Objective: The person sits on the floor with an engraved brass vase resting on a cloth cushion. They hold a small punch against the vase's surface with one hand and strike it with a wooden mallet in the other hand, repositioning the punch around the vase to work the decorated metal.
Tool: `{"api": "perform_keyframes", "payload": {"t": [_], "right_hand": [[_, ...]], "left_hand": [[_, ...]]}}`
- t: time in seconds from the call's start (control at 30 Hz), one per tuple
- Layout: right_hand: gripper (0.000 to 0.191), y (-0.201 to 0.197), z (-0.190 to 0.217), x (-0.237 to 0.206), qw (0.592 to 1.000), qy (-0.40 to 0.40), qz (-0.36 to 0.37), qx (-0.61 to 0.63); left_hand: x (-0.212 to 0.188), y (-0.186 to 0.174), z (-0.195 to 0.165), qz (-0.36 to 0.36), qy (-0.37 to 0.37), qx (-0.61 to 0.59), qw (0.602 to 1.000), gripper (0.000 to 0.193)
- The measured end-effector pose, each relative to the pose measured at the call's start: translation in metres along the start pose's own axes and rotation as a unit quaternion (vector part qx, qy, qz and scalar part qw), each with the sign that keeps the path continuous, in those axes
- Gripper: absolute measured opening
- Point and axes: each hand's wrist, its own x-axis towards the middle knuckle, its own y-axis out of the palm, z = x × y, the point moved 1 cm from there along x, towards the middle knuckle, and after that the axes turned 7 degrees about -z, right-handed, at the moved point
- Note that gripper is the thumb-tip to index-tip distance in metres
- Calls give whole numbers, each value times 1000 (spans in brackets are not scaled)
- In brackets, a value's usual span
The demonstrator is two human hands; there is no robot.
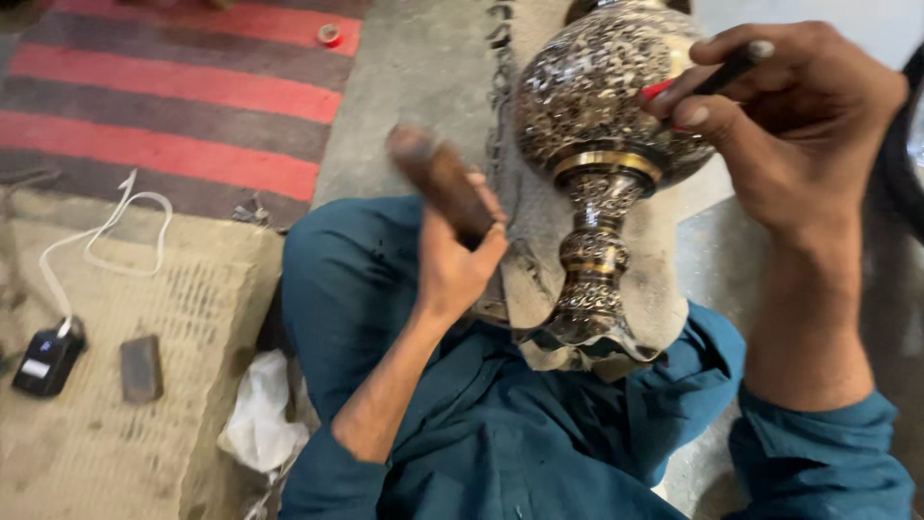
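Note:
An ornate engraved metal vase (595, 106), dark with pale patterning and gold bands, lies tilted on a beige cloth (534, 241) across my blue-clad lap, its foot toward me. My left hand (452, 260) grips a brown wooden stick (438, 178) just left of the vase's stem. My right hand (799, 125) pinches a thin dark tool (731, 65) whose tip rests on the vase's round body, beside a small red mark.
A red and grey striped rug (183, 96) lies at the upper left with a small red ring (329, 35) on it. On the woven mat (115, 424) sit a black device (46, 358) with a white cable, a dark block (141, 368) and a crumpled white bag (260, 414).

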Motion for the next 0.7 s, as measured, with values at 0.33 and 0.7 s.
{"api": "perform_keyframes", "payload": {"t": [0.33, 0.7], "right_hand": [[12, -1, 16, -6, 998, 65, 2, 19], [26, -10, 8, -11, 991, 106, 26, 75]], "left_hand": [[-6, -1, -30, 5, -29, 246, 969, 60], [3, 12, -56, 28, 152, 461, 874, 92]]}}
